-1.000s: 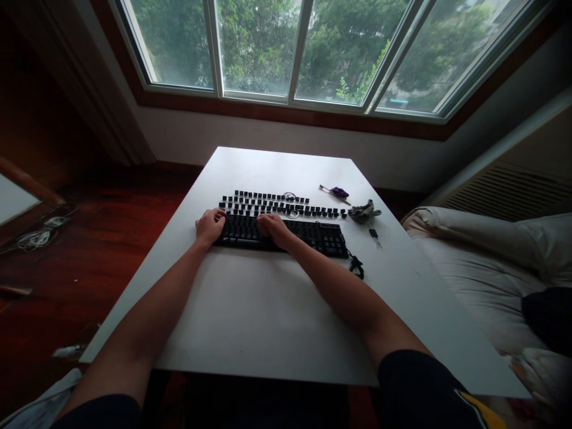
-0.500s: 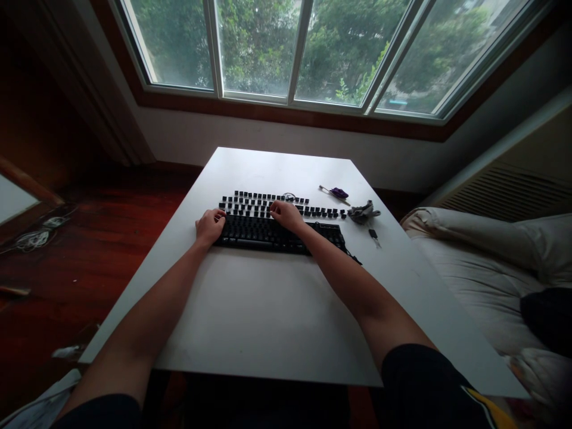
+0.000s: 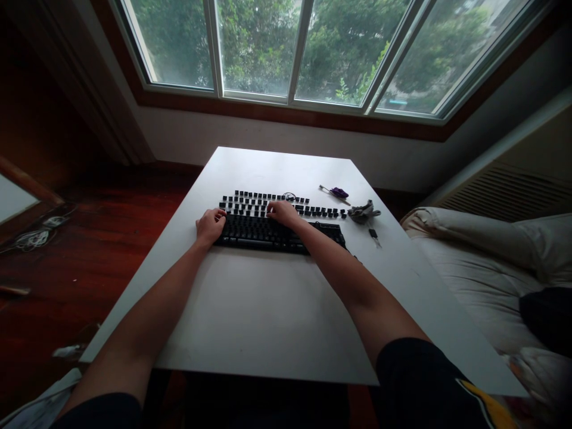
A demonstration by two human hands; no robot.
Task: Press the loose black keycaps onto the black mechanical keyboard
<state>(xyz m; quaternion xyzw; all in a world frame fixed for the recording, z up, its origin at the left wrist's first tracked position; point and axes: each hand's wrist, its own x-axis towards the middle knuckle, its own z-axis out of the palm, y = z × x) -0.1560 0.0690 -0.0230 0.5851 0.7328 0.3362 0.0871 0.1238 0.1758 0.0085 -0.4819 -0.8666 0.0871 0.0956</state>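
Observation:
A black keyboard [image 3: 257, 232] lies across the white table. At its left end is my left hand [image 3: 210, 225], fingers curled against the corner and gripping it. My right hand [image 3: 282, 212] is over the keyboard's back edge, right of the middle, with its fingers bent together and pointing left. Whatever sits between those fingertips is too small to make out. Behind the keyboard, loose black keycaps [image 3: 248, 204] stand in several rows, and my right hand hides part of them.
A small wire tool [image 3: 289, 196] lies among the keycaps. To the right are a purple-and-black brush-like item [image 3: 338, 192], a crumpled grey cloth [image 3: 364, 211] and a small black item [image 3: 373, 234]. The white table [image 3: 268, 304] stands before a window, beside a pale sofa [image 3: 465, 268].
My right hand has shifted slightly to the left along the back of the keyboard. My left hand stays at the keyboard's left end.

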